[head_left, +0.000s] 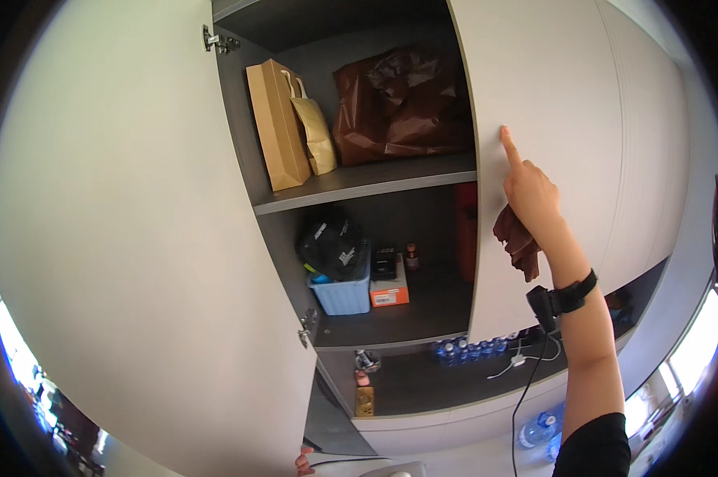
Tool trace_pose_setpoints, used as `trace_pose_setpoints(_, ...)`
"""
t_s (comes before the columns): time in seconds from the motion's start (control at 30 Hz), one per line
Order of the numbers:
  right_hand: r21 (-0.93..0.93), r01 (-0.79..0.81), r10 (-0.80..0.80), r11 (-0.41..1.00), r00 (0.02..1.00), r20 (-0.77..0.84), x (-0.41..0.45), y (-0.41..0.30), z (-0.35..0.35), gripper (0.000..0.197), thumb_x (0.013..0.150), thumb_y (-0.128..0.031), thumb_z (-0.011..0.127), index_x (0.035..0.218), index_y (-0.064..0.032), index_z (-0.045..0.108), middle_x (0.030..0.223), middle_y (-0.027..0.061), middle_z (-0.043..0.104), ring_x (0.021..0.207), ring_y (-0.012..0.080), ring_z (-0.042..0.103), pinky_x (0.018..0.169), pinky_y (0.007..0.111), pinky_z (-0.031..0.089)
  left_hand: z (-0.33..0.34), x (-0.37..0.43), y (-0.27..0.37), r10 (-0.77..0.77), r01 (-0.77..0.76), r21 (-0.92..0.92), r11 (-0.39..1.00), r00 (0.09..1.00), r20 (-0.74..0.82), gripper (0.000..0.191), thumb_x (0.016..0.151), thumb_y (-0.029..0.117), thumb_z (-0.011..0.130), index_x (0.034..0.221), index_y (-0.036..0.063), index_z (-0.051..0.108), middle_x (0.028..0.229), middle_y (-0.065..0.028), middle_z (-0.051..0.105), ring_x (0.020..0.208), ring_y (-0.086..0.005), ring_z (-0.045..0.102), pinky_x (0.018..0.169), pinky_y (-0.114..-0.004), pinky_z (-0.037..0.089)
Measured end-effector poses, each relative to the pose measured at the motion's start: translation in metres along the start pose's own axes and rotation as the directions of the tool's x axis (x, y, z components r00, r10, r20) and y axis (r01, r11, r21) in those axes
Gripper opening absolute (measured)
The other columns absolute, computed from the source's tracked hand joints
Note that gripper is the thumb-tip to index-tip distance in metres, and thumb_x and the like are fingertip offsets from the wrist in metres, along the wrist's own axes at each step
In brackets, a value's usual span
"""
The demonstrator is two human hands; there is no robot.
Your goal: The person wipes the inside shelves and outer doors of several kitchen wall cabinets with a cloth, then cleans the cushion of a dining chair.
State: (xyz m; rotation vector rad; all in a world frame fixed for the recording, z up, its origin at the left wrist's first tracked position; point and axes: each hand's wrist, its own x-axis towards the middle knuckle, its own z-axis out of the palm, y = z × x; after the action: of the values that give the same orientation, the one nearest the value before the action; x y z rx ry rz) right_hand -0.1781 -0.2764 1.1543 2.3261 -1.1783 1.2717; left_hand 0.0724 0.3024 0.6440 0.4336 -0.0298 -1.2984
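Note:
My right hand [531, 188] is raised against the right cabinet door [549, 89], its index finger stretched upward on the pale panel. A crumpled dark brown cloth [517, 241] hangs from under the palm, held by the folded fingers. Low in the view, the fingertips of my left hand [304, 461] curl round the edge of the open left cabinet door [150, 197]; the rest of that hand is hidden behind the door. Between the doors, the upper shelf [365, 191] holds a brown paper bag [281, 131], a smaller gold paper bag [316, 137] and a large glossy brown bag [400, 113].
The middle shelf [394, 328] bears a blue plastic basket [341, 297] with a black bag [332, 244], an orange-and-white box [390, 292] and a small bottle [412, 256]. Below stand several water bottles [469, 350]. A black cable [523, 393] hangs from my right wrist.

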Motion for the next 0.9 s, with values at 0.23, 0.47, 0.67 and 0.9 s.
trace_pose_setpoints(0.23,-0.264,0.029,-0.011,0.964,0.997,0.071,0.004,0.0,-0.006,0.093,0.094,-0.005,0.056,0.163,-0.0349,0.002,0.097,0.0134,0.069,0.091,0.0291,0.07,0.074,0.041,0.06,0.002,0.054,-0.017,-0.121,0.075,0.301,0.951,0.983,0.138,0.028,0.104,0.019,0.054,0.128,0.0058,0.061,0.129,-0.0119,0.065,0.123,-0.0255,0.06,0.111,-0.047,0.044)
trace_pose_setpoints(0.47,-0.289,0.023,0.023,0.957,0.987,0.157,0.005,0.003,-0.014,0.1,0.094,-0.004,0.057,0.162,-0.0342,-0.01,0.105,0.0171,0.073,0.093,0.0299,0.073,0.073,0.042,0.061,0.022,0.118,-0.047,-0.205,0.032,0.521,0.853,0.938,0.278,0.027,0.103,0.016,0.057,0.127,0.0052,0.062,0.127,-0.0119,0.066,0.121,-0.025,0.062,0.11,-0.046,0.046)
trace_pose_setpoints(0.67,-0.259,0.023,0.005,0.966,0.994,0.106,0.008,0.008,0.001,0.103,0.096,-0.027,0.065,0.162,-0.0264,-0.014,0.089,0.0139,0.076,0.073,0.029,0.074,0.064,0.039,0.059,0.082,0.189,-0.101,-0.157,-0.003,0.638,0.77,0.968,0.194,0.026,0.102,0.014,0.061,0.123,-0.0003,0.063,0.121,-0.0094,0.069,0.115,-0.0234,0.065,0.106,-0.042,0.049)
trace_pose_setpoints(0.9,-0.244,0.006,0.028,0.97,0.991,0.134,-0.003,0.002,-0.008,0.124,0.08,-0.076,0.066,0.163,-0.024,-0.01,0.068,0.0079,0.07,0.054,0.0231,0.067,0.051,0.032,0.051,0.151,0.248,-0.131,-0.042,-0.017,0.601,0.799,0.995,0.085,0.024,0.102,0.017,0.064,0.121,0.0029,0.062,0.12,-0.0092,0.066,0.114,-0.0207,0.063,0.101,-0.037,0.051)
